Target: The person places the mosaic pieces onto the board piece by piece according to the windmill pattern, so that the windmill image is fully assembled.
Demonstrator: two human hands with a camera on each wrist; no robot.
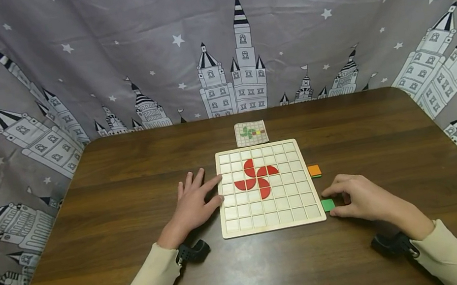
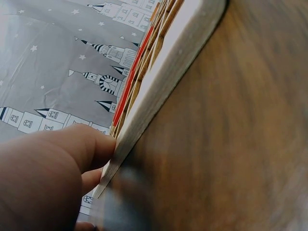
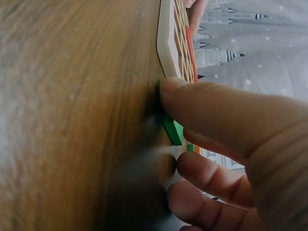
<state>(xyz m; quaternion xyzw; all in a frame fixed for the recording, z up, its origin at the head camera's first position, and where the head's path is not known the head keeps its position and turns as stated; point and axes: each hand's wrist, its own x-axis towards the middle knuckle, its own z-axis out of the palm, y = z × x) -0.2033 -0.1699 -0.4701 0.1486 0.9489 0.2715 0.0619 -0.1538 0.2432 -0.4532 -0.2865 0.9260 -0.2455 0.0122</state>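
Observation:
A pale square grid board point(image 1: 246, 223) lies on the table, bearing a pinwheel of red, leaf-shaped pieces point(image 1: 264, 188). At its left edge, my left hand point(image 1: 193, 205) rests with fingers spread, the index finger and thumb touching the rim. My right hand point(image 1: 358, 196) is low beside the board's front right corner, thumb and index finger at opposite edges of a green square tile point(image 1: 327, 205). In the right wrist view the thumb point(image 3: 211, 103) covers part of this green tile point(image 3: 173, 131). The left wrist view has the thumb point(image 2: 96, 144) against the board's side point(image 2: 144, 108).
Behind the board lies a small pattern card point(image 1: 251, 133) with a green pinwheel and a short coloured row. An orange square tile point(image 1: 314, 170) sits on a green one by the board's right edge. A grey castle-print curtain point(image 1: 127, 39) hangs behind the brown table point(image 1: 125, 169).

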